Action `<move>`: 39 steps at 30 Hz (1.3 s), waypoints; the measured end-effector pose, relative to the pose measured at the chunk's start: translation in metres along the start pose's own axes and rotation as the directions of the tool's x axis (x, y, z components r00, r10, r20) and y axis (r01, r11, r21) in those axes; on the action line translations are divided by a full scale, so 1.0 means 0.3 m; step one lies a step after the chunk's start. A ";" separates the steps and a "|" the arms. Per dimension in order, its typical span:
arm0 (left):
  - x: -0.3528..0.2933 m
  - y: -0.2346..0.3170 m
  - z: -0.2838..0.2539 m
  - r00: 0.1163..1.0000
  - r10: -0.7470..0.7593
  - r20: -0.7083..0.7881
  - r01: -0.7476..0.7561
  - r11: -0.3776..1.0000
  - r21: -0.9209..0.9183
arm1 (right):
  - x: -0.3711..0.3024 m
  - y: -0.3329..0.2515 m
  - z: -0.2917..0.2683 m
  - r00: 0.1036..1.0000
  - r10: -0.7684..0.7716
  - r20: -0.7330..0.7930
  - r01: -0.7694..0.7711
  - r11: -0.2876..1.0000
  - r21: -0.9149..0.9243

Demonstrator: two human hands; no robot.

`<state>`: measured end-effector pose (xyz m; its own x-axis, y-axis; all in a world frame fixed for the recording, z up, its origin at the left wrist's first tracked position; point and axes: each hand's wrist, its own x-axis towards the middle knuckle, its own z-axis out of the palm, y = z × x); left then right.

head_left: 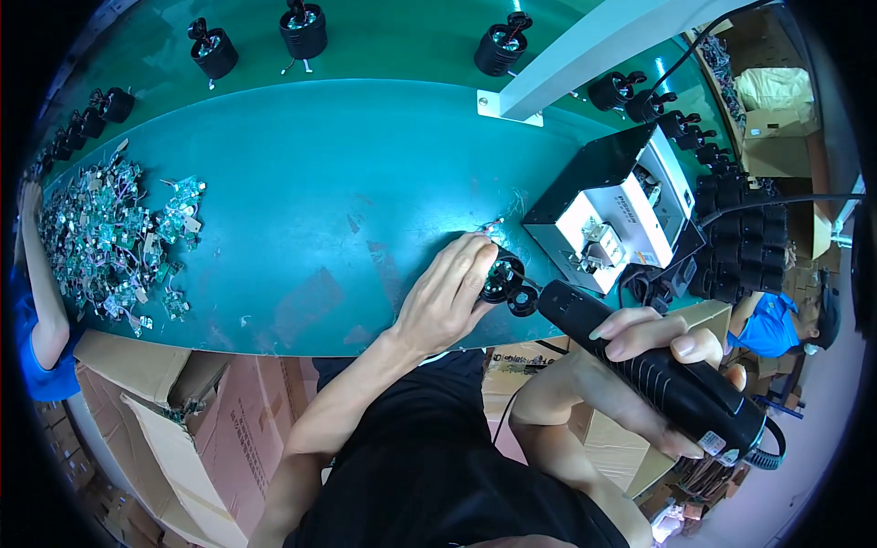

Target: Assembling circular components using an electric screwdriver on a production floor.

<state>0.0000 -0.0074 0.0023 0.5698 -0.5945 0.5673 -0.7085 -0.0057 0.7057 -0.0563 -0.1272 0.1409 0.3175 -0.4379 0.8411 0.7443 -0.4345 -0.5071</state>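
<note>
My left hand (445, 290) grips a small black round housing (501, 285) near the front edge of the green table. A green circuit board shows inside its open top, and a round black flap hangs off its near side. In my right hand (630, 365) is a black electric screwdriver (713, 402), its fingers wrapped round the ribbed body. The tool slants with its nose toward the housing. A thin dark bit reaches to the housing's rim; whether it touches a screw I cannot tell. Small wires (493, 225) poke out beyond my left fingertips.
A black-and-white box-shaped machine (585, 237) stands right of the housing, under a white metal post (585, 55). Loose circuit boards (105, 237) heap at left. More black housings (304, 35) line the far belt. Cardboard boxes (242, 438) stand below. Another person's arm (46, 301) is at left.
</note>
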 end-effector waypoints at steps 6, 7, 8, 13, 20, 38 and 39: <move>0.003 0.006 -0.002 1.000 -0.007 0.014 0.006 1.000 0.010 | -0.006 0.010 -0.003 0.999 0.013 0.043 -0.013 1.000 0.001; 0.002 0.005 -0.003 1.000 -0.003 0.022 0.002 1.000 0.021 | -0.006 0.009 -0.002 0.998 0.014 0.057 -0.013 1.000 -0.001; 0.000 0.005 -0.004 1.000 0.001 0.030 -0.002 0.999 0.032 | -0.006 0.007 -0.001 0.997 0.014 0.072 -0.014 1.000 -0.004; 0.009 0.015 -0.008 1.000 0.007 0.030 -0.009 0.999 0.047 | -0.003 0.008 0.014 0.990 0.015 0.142 -0.017 1.000 0.009; 0.011 0.017 -0.013 1.000 0.011 0.006 -0.011 1.000 0.029 | -0.001 0.013 0.022 0.975 0.039 0.218 -0.056 0.996 0.073; 0.235 -0.144 -0.240 0.981 -0.085 -0.177 0.128 0.959 0.251 | 0.027 -0.025 -0.135 0.994 -0.092 -0.064 0.094 0.995 0.017; 0.307 -0.193 -0.268 0.972 -0.116 -0.203 0.173 0.941 0.290 | 0.003 0.009 -0.154 0.993 -0.030 -0.112 0.030 1.000 -0.001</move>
<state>0.1269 0.0027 0.0477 0.7207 -0.4140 0.5561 -0.6892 -0.3409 0.6393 -0.0813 -0.1651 0.1316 0.2278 -0.5099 0.8295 0.7528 -0.4481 -0.4822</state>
